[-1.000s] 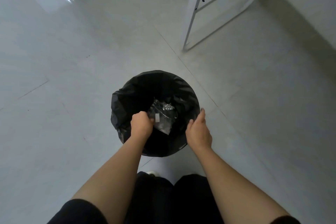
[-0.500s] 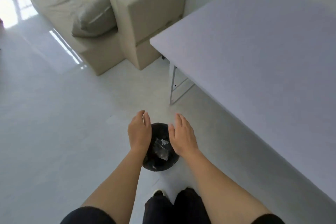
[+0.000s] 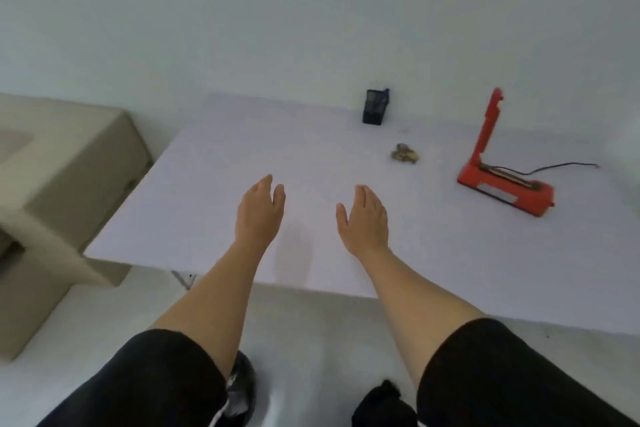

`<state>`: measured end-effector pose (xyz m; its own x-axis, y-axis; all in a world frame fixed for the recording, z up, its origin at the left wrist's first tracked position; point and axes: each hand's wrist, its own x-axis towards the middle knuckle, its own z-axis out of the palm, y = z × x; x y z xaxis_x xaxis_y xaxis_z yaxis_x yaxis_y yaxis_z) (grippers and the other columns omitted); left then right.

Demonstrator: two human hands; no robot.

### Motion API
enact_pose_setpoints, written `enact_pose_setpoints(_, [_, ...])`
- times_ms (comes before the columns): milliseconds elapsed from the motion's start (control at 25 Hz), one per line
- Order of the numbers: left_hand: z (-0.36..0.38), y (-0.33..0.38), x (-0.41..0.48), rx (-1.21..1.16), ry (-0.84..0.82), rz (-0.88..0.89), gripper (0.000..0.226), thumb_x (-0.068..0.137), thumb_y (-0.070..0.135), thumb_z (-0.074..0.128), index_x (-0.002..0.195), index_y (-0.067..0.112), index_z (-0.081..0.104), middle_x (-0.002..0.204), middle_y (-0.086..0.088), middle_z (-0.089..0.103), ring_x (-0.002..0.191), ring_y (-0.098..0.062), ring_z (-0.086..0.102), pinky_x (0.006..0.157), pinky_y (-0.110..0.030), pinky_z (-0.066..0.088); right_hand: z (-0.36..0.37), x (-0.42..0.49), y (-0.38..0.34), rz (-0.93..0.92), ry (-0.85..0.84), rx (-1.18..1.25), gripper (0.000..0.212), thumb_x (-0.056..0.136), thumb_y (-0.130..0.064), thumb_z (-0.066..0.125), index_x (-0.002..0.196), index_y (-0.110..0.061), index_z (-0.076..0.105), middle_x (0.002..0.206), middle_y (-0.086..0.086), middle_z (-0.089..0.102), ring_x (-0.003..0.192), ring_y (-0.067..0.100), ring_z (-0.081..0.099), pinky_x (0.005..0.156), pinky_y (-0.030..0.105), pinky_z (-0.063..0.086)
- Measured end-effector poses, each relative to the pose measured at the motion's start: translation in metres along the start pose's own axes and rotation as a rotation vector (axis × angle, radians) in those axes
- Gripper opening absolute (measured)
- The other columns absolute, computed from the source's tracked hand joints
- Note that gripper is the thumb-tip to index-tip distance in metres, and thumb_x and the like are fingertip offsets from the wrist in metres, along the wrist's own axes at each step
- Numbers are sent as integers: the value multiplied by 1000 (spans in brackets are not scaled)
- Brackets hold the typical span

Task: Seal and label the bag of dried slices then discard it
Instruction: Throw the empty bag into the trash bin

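Observation:
My left hand (image 3: pixel 259 215) and my right hand (image 3: pixel 365 222) hover side by side over the near part of the white table (image 3: pixel 214 184), both empty with fingers apart. Low at the bottom, a sliver of the black-lined bin (image 3: pixel 242 388) shows beside my left sleeve, with a bit of the clear bag glinting inside it. A small pile of dried slices (image 3: pixel 404 155) lies on the table beyond my right hand. The red heat sealer (image 3: pixel 502 184) stands at the right with its arm raised.
A black pen holder (image 3: pixel 375 107) stands near the table's far edge against the wall. The sealer's black cord (image 3: pixel 561 167) trails to the right. A beige sofa (image 3: pixel 65 184) sits left of the table. Pale floor lies below the table's near edge.
My view has swung up from the bin on the floor to the tabletop. My left hand let go of the bag in the bin, and both hands rose over the table.

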<state>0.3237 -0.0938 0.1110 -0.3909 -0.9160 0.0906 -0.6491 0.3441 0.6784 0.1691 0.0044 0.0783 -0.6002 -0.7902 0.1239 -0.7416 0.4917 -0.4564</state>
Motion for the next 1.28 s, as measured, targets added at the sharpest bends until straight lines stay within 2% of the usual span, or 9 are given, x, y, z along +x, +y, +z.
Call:
enact_pose_setpoints(240, [133, 156, 51, -32, -208, 251, 49, 100, 33, 34, 140, 6, 38, 145, -11, 44, 134, -26, 38, 111, -37, 28, -106, 57, 174, 296, 221, -72, 65, 95, -39, 40, 145, -3, 17, 154, 15, 21, 143, 28, 16, 116, 39, 14])
enact_pose_setpoints(400, [253, 247, 84, -27, -322, 317, 42, 99, 30, 37, 134, 8, 46, 133, -14, 55, 121, -30, 50, 100, -36, 37, -154, 103, 313, 428, 273, -139, 70, 92, -42, 47, 143, 0, 23, 149, 20, 29, 139, 32, 25, 114, 44, 22])
enact_pose_setpoints(640, [371, 329, 130, -18, -464, 133, 46, 97, 18, 40, 140, 2, 36, 139, -19, 48, 127, -32, 45, 105, -38, 35, -185, 154, 441, 531, 108, -118, 87, 86, -56, 50, 146, -5, 13, 153, 20, 17, 142, 32, 16, 116, 40, 18])
enact_pose_setpoints(800, [412, 345, 153, -65, -550, -12, 54, 92, 5, 37, 145, 10, 28, 140, -20, 46, 119, -33, 51, 92, -35, 44, -178, 158, 484, 614, 2, -20, 109, 72, -70, 56, 147, -8, 6, 155, 18, 9, 144, 31, 8, 116, 42, 14])
enact_pose_setpoints(880, [422, 349, 158, -161, -578, -78, 54, 93, 4, 32, 145, 19, 31, 144, -14, 43, 125, -29, 46, 91, -29, 38, -170, 151, 496, 669, -30, 48, 121, 65, -70, 65, 146, -7, 2, 154, 20, 10, 143, 33, 11, 115, 43, 17])
enact_pose_setpoints(960, [431, 347, 163, -249, -629, -114, 52, 93, 5, 31, 141, 23, 40, 144, -6, 45, 130, -25, 42, 102, -29, 33, -161, 146, 502, 750, -51, 150, 125, 62, -61, 73, 146, -5, -2, 152, 20, 14, 139, 35, 22, 112, 44, 26])
enact_pose_setpoints(1040, [437, 347, 168, -343, -665, -151, 49, 91, 7, 33, 132, 27, 52, 138, -2, 53, 128, -24, 45, 110, -37, 33, -156, 147, 506, 817, -50, 223, 116, 69, -47, 76, 146, -2, 1, 148, 20, 22, 132, 35, 35, 106, 42, 35])
enact_pose_setpoints(1120, [437, 351, 172, -417, -698, -175, 41, 92, 12, 39, 122, 30, 60, 129, 3, 59, 125, -20, 48, 110, -42, 35, -153, 150, 512, 841, 15, 256, 97, 74, -32, 77, 143, 2, 17, 141, 22, 33, 124, 36, 44, 99, 41, 40])
enact_pose_setpoints(1280, [444, 355, 174, -463, -780, -118, 28, 92, 29, 57, 116, 40, 62, 138, 3, 50, 133, -7, 36, 112, -33, 27, -155, 158, 523, 822, 124, 368, 72, 67, -19, 83, 127, 0, 47, 124, 20, 49, 113, 34, 53, 92, 37, 43])
